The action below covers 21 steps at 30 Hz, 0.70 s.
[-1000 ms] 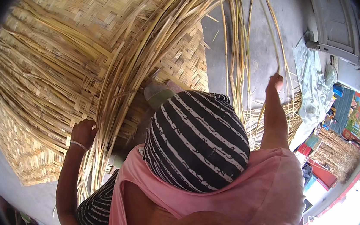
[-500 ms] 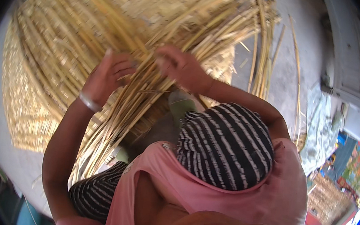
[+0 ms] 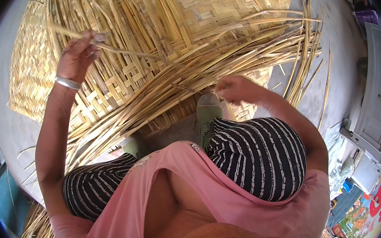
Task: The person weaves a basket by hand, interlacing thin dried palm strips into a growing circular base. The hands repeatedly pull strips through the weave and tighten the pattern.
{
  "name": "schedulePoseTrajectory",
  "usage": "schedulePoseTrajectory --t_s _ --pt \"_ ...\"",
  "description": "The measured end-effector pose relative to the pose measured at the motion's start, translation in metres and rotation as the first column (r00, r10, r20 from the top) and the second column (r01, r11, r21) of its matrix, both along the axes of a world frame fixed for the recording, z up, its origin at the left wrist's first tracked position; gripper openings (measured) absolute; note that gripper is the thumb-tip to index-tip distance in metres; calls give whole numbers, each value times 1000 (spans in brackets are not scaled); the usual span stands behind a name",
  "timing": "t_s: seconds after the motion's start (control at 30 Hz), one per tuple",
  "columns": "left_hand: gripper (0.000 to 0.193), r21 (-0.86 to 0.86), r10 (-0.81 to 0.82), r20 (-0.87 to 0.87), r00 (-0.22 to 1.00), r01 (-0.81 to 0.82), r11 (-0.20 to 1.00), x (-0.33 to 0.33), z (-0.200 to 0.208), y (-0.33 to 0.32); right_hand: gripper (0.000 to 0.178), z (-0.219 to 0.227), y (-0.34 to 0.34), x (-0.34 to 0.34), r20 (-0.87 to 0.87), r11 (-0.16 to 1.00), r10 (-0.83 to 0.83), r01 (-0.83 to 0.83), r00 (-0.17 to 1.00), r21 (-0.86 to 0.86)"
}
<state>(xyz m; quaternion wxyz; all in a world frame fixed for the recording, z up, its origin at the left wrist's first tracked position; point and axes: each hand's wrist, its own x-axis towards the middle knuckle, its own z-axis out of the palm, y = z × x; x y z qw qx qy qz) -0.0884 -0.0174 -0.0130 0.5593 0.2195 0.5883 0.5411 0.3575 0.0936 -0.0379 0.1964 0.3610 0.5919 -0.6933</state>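
Note:
My left hand [image 3: 75, 57], with a pale band on its wrist, is closed on a long thin cane strip [image 3: 135, 53] over the left part of the weave. Something small and greyish shows at its fingertips, too blurred to name. One end of the strip sticks out left of this hand, smeared by motion. The rest runs right toward my right hand [image 3: 234, 89], whose fingers are closed near the strip's other end; the exact grip is hidden. Beneath both hands lies a large woven cane mat [image 3: 238, 4] with unwoven strips [image 3: 164, 13] standing out of its weave.
A thick bundle of loose cane strips [image 3: 195, 73] crosses the mat diagonally in front of my feet. More strips [image 3: 304, 61] lie on the grey floor at right. My green shoe [image 3: 208, 114] stands by the mat's near edge. A grey cabinet [image 3: 379, 91] is at far right.
My hands have moved apart, the left one leftward and the right one to the right. Both were loosely curled above the bundle; a single cane strip now stretches between them.

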Motion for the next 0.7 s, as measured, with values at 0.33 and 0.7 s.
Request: schedulePoseTrajectory --t_s 0.33,0.7 --pt "26 140 382 129 915 -398 907 -184 -57 -109 29 59 137 -18 5 853 121 -106 993 511" --pt "26 -21 649 248 719 -666 746 -275 -162 -322 13 114 227 -113 450 -464 281 -290 848 837"
